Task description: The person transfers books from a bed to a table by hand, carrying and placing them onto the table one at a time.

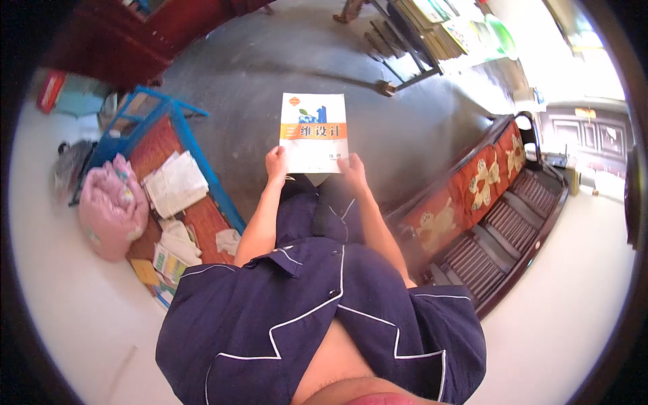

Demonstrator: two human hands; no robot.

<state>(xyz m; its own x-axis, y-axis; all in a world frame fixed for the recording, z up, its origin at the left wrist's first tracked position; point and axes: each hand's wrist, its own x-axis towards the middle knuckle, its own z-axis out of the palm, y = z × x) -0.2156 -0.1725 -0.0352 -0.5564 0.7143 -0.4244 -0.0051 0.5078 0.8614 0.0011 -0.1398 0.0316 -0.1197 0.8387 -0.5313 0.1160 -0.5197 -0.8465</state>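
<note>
A white book with an orange band and dark Chinese characters on its cover is held up in front of me, above my lap. My left hand is closed on its lower left edge, with the thumb on the cover. At the lower right corner my right hand grips the book too, its fingers mostly hidden behind it. The cover faces me, upright, with a blue picture near its top.
Left, a blue-framed bed bears papers and a rolled pink quilt. Right stands a dark wooden bench with a red patterned cover. A rack with stacked books is at the upper right, over the grey floor.
</note>
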